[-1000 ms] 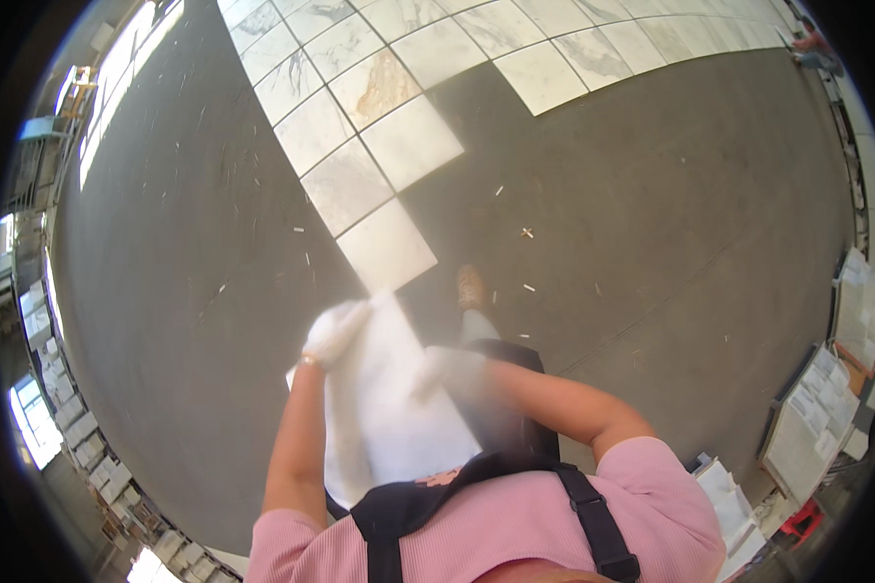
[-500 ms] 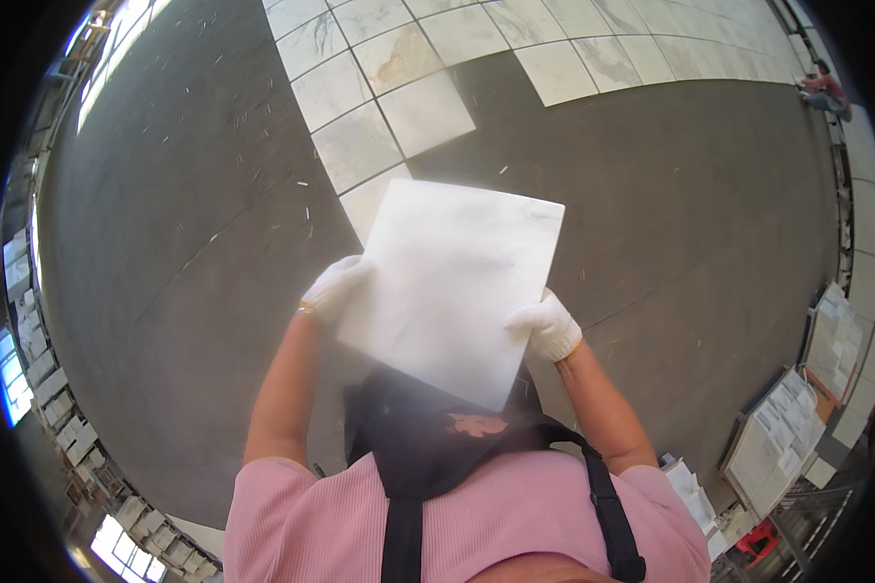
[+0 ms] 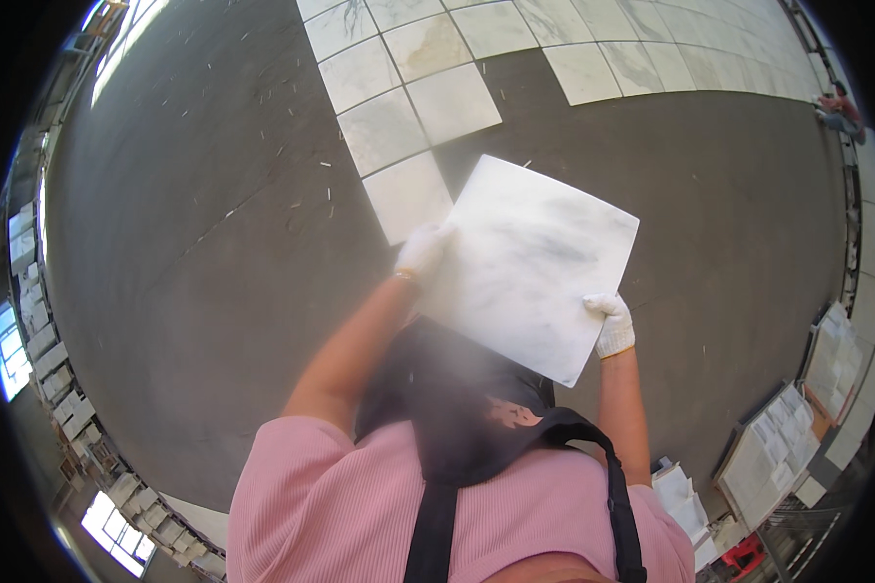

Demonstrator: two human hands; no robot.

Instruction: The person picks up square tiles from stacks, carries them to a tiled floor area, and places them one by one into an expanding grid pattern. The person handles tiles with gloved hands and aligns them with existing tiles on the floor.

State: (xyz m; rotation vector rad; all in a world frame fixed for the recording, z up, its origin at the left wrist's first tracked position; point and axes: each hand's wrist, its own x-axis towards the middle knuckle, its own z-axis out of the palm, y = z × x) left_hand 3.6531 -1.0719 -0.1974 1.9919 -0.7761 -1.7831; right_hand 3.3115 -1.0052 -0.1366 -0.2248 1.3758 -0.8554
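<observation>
A square white marble tile [image 3: 530, 267] with faint grey streaks is held up before my body, its corners turned. My left hand [image 3: 425, 251], in a white knit glove, grips its left edge; the fingers are partly hidden. On the opposite edge, my right hand [image 3: 610, 323], gloved alike, has its thumb over the face and its fingers out of sight behind. Just beyond my left hand, a pale floor tile [image 3: 408, 194] ends the nearest column of laid tiles.
Rows of laid marble tiles [image 3: 457, 102] stretch across the far grey floor [image 3: 233, 321]. Small white slips lie scattered on the left. Stacked tiles [image 3: 73, 413] line the left rim; boards with tile pieces [image 3: 770, 455] stand at right. Another person [image 3: 841, 115] crouches far right.
Both hands have carried the tile rightward in the view, and it has turned clockwise. The floor tile beyond my left hand shows more fully. The laid tiles have shifted slightly right in view.
</observation>
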